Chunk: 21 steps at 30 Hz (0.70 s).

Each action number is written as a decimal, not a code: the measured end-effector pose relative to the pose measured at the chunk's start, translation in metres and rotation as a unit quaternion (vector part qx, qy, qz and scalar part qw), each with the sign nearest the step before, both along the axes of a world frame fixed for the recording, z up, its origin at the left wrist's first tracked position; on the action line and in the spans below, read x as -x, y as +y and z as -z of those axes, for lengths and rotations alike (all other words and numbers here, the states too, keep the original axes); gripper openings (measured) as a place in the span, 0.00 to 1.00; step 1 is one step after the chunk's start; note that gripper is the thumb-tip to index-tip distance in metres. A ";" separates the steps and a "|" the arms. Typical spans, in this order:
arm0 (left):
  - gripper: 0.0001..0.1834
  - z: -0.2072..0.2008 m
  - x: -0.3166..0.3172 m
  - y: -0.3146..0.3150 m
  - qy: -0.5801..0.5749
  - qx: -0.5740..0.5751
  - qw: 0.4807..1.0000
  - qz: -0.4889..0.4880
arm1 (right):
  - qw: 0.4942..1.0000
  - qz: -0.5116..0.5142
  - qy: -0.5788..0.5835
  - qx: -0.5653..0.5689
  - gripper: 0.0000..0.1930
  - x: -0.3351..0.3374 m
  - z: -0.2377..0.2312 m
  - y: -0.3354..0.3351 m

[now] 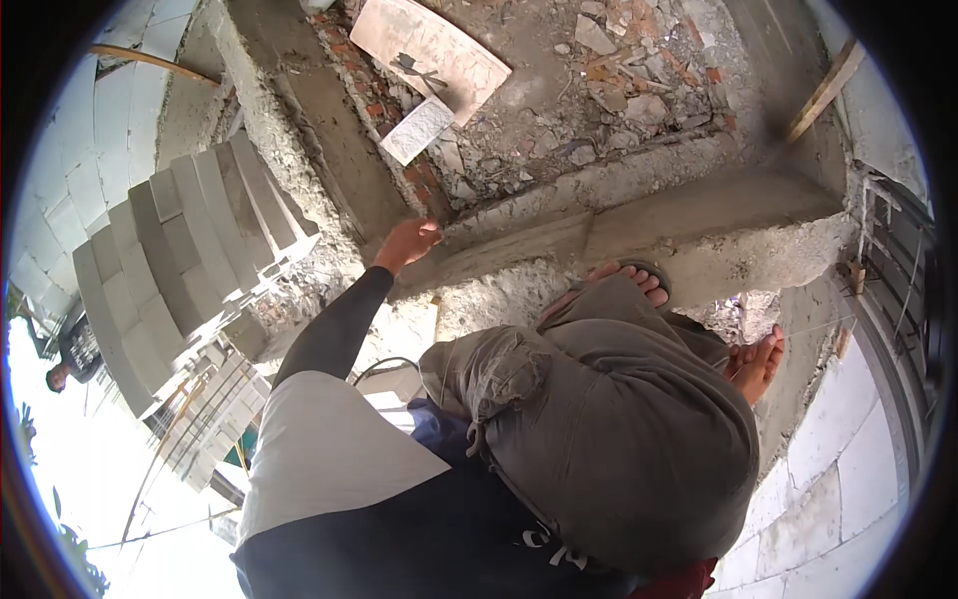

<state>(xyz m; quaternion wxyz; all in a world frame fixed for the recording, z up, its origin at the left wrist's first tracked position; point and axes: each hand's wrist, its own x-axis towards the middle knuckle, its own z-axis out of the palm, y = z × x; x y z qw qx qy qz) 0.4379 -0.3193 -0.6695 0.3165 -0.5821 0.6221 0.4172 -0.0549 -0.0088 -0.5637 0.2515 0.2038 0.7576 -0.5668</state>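
My left hand (407, 246) reaches over the corner where two concrete beams meet. Its fingers curl inward, and whatever they may hold is too small to make out. On the other side of my bent knee, my right hand (760, 367) is closed, with fingers and thumb together. A thin pale string (820, 326) runs from those fingertips toward the wall at the right. The forearm behind that hand is hidden by my trouser leg. Between the hands, my sandalled foot (639, 280) rests on the concrete beam (699, 225).
Beyond the beam lies rubble (599, 110) with broken bricks. A pinkish board (429, 50) and a pale block (417, 130) lie there. Grey blocks (170, 240) are stacked at left; another person (75, 349) is beyond them. A wooden stick (826, 92) leans at right.
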 end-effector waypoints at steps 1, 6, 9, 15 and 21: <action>0.35 -0.016 -0.003 0.020 -0.030 -0.069 0.997 -0.024 | 1.000 -0.010 -0.009 -0.015 0.12 -0.003 -0.005 0.007; 0.62 -0.036 -0.015 0.081 -0.201 -0.174 0.961 -0.081 | 0.998 -0.040 0.040 -0.040 0.16 -0.002 0.006 0.012; 0.49 -0.013 -0.093 0.128 -0.122 -0.021 0.992 -0.025 | 0.997 -0.057 0.042 -0.030 0.15 -0.005 0.003 -0.001; 0.20 -0.023 -0.068 0.108 -0.052 0.106 0.993 0.018 | 0.997 -0.036 0.057 -0.033 0.16 -0.010 -0.004 0.000; 0.22 -0.072 -0.019 0.067 0.027 0.137 0.967 -0.212 | 0.991 -0.134 0.027 0.010 0.16 -0.024 -0.030 0.001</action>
